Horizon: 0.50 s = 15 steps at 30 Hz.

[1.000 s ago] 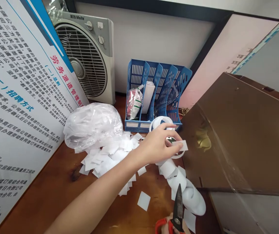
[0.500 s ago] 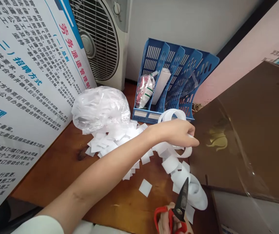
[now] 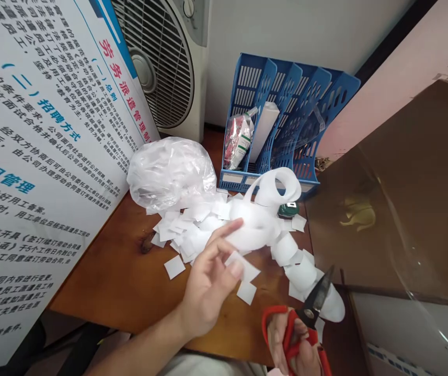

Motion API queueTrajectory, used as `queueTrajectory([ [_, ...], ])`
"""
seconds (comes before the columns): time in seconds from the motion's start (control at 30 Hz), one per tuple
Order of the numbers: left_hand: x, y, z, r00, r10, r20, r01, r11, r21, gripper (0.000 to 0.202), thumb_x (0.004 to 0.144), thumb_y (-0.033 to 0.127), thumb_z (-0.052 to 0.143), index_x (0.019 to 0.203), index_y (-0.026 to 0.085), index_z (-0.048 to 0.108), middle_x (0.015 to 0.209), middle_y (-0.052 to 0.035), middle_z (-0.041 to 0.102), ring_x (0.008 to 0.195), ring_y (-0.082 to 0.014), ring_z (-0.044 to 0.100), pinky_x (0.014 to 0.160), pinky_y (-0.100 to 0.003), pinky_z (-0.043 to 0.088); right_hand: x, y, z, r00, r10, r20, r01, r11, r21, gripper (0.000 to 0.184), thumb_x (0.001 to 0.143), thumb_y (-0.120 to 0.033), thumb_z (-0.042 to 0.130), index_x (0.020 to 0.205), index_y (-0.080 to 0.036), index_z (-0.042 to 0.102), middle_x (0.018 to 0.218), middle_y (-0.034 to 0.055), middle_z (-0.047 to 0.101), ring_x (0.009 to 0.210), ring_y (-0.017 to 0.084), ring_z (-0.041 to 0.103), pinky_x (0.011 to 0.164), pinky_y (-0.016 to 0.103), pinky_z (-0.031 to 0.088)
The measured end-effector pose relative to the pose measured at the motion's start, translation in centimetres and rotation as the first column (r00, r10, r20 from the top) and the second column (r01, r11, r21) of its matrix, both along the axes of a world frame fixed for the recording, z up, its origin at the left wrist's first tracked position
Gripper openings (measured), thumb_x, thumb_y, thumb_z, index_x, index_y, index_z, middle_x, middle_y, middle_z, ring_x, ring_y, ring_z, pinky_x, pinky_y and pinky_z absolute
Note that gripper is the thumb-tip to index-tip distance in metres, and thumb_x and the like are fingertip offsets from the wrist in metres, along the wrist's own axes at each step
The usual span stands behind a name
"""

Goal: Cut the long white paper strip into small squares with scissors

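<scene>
Matt paper strip, glossy wooden table.

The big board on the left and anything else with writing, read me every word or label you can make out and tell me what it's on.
White board, red slanted heading: "劳务派遣管理制".
Same board, blue headings: "(二) 招聘方式" and "合同管理", the latter cut off at the left edge.
Same board, small black body text: too small and tilted to read reliably.
Packet in the blue file rack: print too blurred to read.
Fan: no readable brand in view.
</scene>
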State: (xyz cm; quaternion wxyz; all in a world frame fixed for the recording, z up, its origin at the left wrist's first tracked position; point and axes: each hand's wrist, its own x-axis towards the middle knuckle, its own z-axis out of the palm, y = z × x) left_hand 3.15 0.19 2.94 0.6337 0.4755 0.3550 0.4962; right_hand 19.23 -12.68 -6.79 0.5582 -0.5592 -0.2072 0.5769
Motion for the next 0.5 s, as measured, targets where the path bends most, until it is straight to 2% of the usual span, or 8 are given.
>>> queueTrajectory([
  [0.03, -0.7, -0.8, -0.9, 0.999, -0.014, 0.032, 0.016, 0.997, -0.073, 0.014, 0.095, 0.029, 0.062, 0.084, 0.020, 0.059, 0.159, -0.0064, 0.044, 0.135, -0.0339, 0.051, 0.115, -0.046, 0.036, -0.3, 0.8, -0.1, 1.000, 0.000, -0.020, 0.000, 1.000, -0.006, 0.071, 0.064, -0.086, 0.066, 0.068, -0.015, 0.058, 0.045, 0.0023, 0.054, 0.030, 0.006, 0.035, 0.035, 0.020, 0.030],
  [0.07, -1.4, -1.4, -1.7, 0.997, -0.031, 0.067, 0.040, 0.990, -0.132, 0.015, 0.095, 0.030, 0.063, 0.085, 0.020, 0.059, 0.159, -0.0076, 0.044, 0.133, -0.0340, 0.053, 0.115, -0.047, 0.036, -0.6, 1.7, -0.1, 1.000, -0.009, -0.028, 0.008, 1.000, -0.017, 0.068, 0.065, -0.082, 0.069, 0.070, -0.014, 0.060, 0.048, 0.0043, 0.058, 0.029, 0.008, 0.036, 0.035, 0.022, 0.032],
  [0.13, -2.3, -2.4, -2.7, 0.987, -0.040, 0.154, 0.069, 0.979, -0.193, 0.016, 0.094, 0.032, 0.064, 0.085, 0.019, 0.059, 0.156, -0.0098, 0.048, 0.130, -0.0333, 0.055, 0.115, -0.048, 0.036, -1.8, 3.6, 0.2, 0.999, -0.049, -0.018, 0.048, 0.998, -0.046, 0.059, 0.073, -0.069, 0.072, 0.080, -0.011, 0.065, 0.052, 0.0050, 0.062, 0.029, 0.009, 0.040, 0.038, 0.023, 0.038],
  [0.2, -2.9, -2.8, -3.1, 0.972, -0.039, 0.231, 0.094, 0.969, -0.230, 0.015, 0.093, 0.032, 0.065, 0.087, 0.018, 0.061, 0.151, -0.0109, 0.053, 0.129, -0.0326, 0.055, 0.115, -0.047, 0.036, -3.3, 5.3, 1.0, 0.990, -0.139, 0.010, 0.139, 0.988, -0.062, 0.046, 0.080, -0.054, 0.075, 0.087, -0.009, 0.067, 0.044, -0.0003, 0.054, 0.035, 0.007, 0.043, 0.046, 0.020, 0.043],
  [0.3, -3.3, -2.7, -3.0, 0.956, -0.076, 0.282, 0.149, 0.957, -0.248, 0.011, 0.095, 0.028, 0.062, 0.090, 0.018, 0.064, 0.144, -0.0098, 0.058, 0.130, -0.0304, 0.055, 0.115, -0.045, 0.036, -5.4, 7.4, 2.5, 0.972, -0.235, -0.017, 0.234, 0.972, -0.027, 0.048, 0.081, -0.052, 0.075, 0.099, -0.008, 0.065, 0.043, -0.0040, 0.047, 0.045, 0.008, 0.049, 0.051, 0.018, 0.042],
  [0.4, -3.3, -2.2, -2.7, 0.966, -0.126, 0.225, 0.179, 0.955, -0.236, 0.012, 0.096, 0.028, 0.062, 0.090, 0.018, 0.066, 0.142, -0.0101, 0.059, 0.131, -0.0309, 0.054, 0.113, -0.044, 0.039, -6.3, 8.7, 3.6, 0.953, -0.294, -0.069, 0.296, 0.955, 0.020, 0.053, 0.075, -0.047, 0.081, 0.109, -0.011, 0.061, 0.051, -0.0069, 0.049, 0.045, 0.005, 0.044, 0.048, 0.018, 0.037],
  [0.5, -3.5, -1.5, -2.4, 0.990, -0.131, 0.046, 0.138, 0.975, -0.177, 0.017, 0.095, 0.031, 0.064, 0.085, 0.018, 0.064, 0.138, -0.0113, 0.059, 0.125, -0.0306, 0.058, 0.110, -0.043, 0.043, -5.8, 9.5, 4.1, 0.934, -0.342, -0.100, 0.351, 0.932, 0.087, 0.053, 0.072, -0.039, 0.084, 0.110, -0.013, 0.058, 0.061, -0.0069, 0.052, 0.048, 0.003, 0.046, 0.050, 0.017, 0.038],
])
